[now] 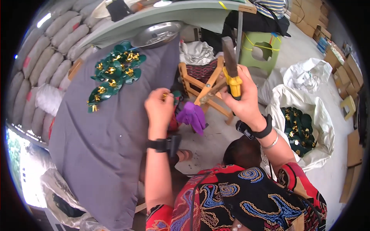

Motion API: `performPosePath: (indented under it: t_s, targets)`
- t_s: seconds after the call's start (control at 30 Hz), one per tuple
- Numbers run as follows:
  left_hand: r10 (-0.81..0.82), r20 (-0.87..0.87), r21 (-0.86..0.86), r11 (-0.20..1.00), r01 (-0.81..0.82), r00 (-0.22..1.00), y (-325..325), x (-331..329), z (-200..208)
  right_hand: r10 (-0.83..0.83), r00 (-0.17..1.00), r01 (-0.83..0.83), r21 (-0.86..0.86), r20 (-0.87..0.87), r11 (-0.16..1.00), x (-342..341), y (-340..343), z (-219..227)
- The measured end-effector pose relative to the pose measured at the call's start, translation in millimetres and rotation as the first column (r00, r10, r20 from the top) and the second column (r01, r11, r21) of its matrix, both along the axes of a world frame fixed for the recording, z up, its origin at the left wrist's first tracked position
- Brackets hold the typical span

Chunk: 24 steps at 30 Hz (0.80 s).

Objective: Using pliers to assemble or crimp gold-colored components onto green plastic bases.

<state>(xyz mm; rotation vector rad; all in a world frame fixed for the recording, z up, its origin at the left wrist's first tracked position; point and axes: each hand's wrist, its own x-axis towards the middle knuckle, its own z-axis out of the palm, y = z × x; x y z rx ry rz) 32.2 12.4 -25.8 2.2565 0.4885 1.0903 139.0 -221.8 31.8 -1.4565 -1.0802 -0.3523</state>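
My right hand (242, 96) grips a yellow-handled hammer (230, 69) fully; my left hand (158, 109) pinches a small gold piece (165, 95) beside the purple flower (192, 115).

Hands: two, the left hand (158, 109) and the right hand (243, 96)
Hammer (231, 69): one
Purple flower (192, 115): one
Green flowers (115, 73) on the grey cloth (104, 146): one pile, too many to count
White sacks: two, one sack (304, 127) with green flowers inside
Metal tray (158, 34): one
Green stool (260, 48): one
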Motion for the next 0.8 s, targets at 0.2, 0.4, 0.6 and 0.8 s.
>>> performPosePath:
  t_s: [0.2,0.4,0.6,0.8]
  targets:
    - [-0.063,0.008,0.016,0.998,0.063,0.998,-27.7,32.0,-120.6,0.072,0.991,-0.063,-0.082,0.115,0.995,6.8,32.8,-5.6]
    - [-0.033,0.049,-0.153,0.987,0.04,0.998,-30.1,40.5,-126.0,0.185,0.974,-0.151,-0.233,0.132,0.961,17.5,67.3,-34.1]
    - [-0.028,0.051,-0.259,0.965,0.04,0.998,-30.0,38.8,-123.5,0.262,0.956,-0.21,-0.316,0.129,0.925,22.1,99.9,-51.9]
    - [-0.045,0.036,-0.115,0.992,0.048,0.998,-30.3,39.2,-125.7,0.353,0.926,-0.259,-0.453,0.135,0.853,24.1,106.9,-59.3]
